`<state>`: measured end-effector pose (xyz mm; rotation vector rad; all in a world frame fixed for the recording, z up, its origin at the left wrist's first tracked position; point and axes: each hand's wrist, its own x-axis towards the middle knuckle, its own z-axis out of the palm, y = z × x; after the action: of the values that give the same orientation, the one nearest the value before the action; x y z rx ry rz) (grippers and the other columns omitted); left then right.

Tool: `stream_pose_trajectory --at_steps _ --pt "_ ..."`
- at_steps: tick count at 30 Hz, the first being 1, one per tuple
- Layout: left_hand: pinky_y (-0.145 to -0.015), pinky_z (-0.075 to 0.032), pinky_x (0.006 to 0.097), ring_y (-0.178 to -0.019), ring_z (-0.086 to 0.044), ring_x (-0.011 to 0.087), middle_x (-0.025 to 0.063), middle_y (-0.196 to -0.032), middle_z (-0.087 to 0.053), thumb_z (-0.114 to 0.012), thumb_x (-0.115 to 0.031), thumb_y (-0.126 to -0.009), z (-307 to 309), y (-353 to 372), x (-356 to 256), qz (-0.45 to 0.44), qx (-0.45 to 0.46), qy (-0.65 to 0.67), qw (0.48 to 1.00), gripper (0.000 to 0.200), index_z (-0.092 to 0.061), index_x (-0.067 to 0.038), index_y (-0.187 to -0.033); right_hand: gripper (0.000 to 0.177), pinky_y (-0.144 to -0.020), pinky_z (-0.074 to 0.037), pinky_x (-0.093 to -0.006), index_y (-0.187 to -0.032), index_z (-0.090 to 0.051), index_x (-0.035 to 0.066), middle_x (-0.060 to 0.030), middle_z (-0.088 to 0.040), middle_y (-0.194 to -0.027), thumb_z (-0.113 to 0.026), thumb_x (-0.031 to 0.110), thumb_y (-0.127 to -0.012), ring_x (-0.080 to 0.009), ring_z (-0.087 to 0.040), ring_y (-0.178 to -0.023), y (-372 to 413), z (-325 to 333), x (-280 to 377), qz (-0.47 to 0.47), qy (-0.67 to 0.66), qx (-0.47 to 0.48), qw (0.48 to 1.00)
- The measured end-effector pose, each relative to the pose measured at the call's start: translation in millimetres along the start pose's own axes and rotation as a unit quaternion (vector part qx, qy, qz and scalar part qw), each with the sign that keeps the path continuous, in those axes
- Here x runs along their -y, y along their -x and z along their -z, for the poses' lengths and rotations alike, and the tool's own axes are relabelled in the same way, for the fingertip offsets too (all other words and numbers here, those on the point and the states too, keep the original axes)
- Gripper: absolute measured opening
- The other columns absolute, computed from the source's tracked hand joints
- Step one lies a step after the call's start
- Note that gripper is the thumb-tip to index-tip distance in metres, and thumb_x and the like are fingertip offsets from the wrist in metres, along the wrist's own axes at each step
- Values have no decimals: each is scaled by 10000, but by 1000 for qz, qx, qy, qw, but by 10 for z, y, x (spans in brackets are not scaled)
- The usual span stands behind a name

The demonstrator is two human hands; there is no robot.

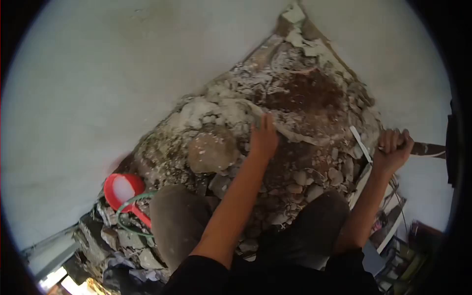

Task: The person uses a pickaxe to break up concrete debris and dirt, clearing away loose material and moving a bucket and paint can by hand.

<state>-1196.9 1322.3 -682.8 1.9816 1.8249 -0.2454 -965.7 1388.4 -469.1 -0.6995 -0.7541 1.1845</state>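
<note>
My left hand (264, 140) reaches down onto the heap of rubble, its fingers drawn together beside a small grey piece (256, 121). What the fingertips grip, if anything, is hard to see. Just left of it lies a large rounded stone (212, 151) with white flecks. Raised at the right, my right hand (395, 147) is closed around the end of a flat brown blade-like tool (428, 149), which points right along the wall. Its handle is hidden in the fist. A white strip (361, 143) leans just left of that hand.
A red long-handled dipper (114, 189) with whitish contents sits at the left, near a green hose (121, 221). Pale walls (123, 88) meet at the far corner. Dark reddish soil (314, 93) and loose stones (295, 188) lie between. My knees (179, 221) flank the near stones.
</note>
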Motion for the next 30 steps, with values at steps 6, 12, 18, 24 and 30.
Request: stream_pose_trajectory --at_steps 6,12,18,24,30 --pt "-1051 -426 434 -1437 -62 342 194 -1549 11 -610 -176 -862 -48 -129 24 -13 1 -34 999 705 -263 39 -1437 363 -399 -270 -318 -597 -298 113 -19 -291 -460 -543 151 -862 -137 -241 -360 -85 446 383 155 107 -81 979" --pt "-1026 -454 406 -1442 -72 313 176 -1555 -1 -592 -163 -852 175 -45 -34 3 60 -11 998 723 -233 22 -1452 386 -348 -195 -285 -578 -283 132 22 -249 -452 -556 155 -850 -108 -220 -344 -336 227 448 50 136 -50 988" --pt "-953 -500 386 -1443 -100 291 182 -1556 -21 -658 -306 -809 109 -97 -33 10 56 -60 997 859 -204 39 -1452 387 -374 -272 -291 -520 -346 82 0 -346 -441 -587 149 -814 -115 -347 -374 -731 44 -154 17 243 -107 964" --pt "-954 -506 358 -1448 -63 286 156 -1563 1 -644 -263 -835 180 -35 -54 16 63 -42 997 808 -212 4 -1463 312 -501 -391 -367 -595 -554 -54 -94 -515 -508 -617 183 -788 -164 -500 -474 -694 442 -1017 147 491 -74 855" --pt "-976 -476 418 -1450 -72 279 159 -1563 -34 -681 -288 -779 86 -11 9 13 19 -11 1000 889 -198 0 -1467 241 -415 -377 -360 -766 -540 -35 -67 -484 -549 -634 187 -785 -201 -467 -427 -81 1094 -1870 -341 428 -65 835"
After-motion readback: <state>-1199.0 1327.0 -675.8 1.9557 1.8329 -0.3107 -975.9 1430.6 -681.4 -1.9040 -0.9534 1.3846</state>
